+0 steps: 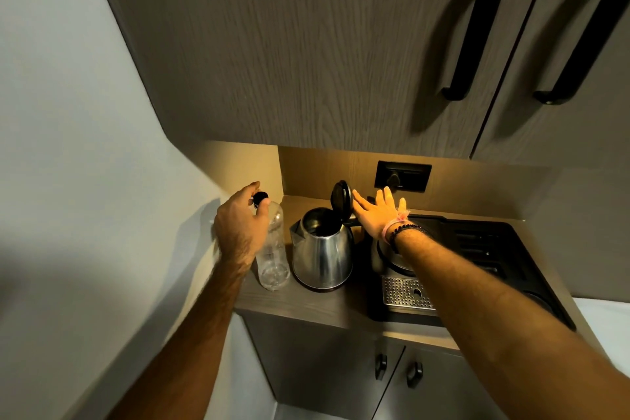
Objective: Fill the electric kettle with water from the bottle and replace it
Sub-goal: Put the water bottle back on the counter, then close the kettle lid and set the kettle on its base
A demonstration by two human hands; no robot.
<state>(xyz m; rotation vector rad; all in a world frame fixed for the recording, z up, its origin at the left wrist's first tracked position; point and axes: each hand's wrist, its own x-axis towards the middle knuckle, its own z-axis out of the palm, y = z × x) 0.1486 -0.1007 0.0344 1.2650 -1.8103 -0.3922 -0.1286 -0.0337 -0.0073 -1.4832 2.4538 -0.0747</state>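
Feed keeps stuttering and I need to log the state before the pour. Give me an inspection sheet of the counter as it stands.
Surface: wood-look counter, dry as far as visible.
Job's things: steel kettle on its base, lid up; clear bottle upright left of it, mostly empty.
Clutter: coffee machine with drip tray, right of kettle.
Grippers: left hand at the bottle's black cap; right hand open, fingertips by the lid.
Cables: none traceable; plug in wall socket.
Surroundings: cabinets above and below, wall left.

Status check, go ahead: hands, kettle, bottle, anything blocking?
Left hand on bottle cap, bottle upright on counter. Right hand open beside raised kettle lid. Kettle on its base, mouth clear.
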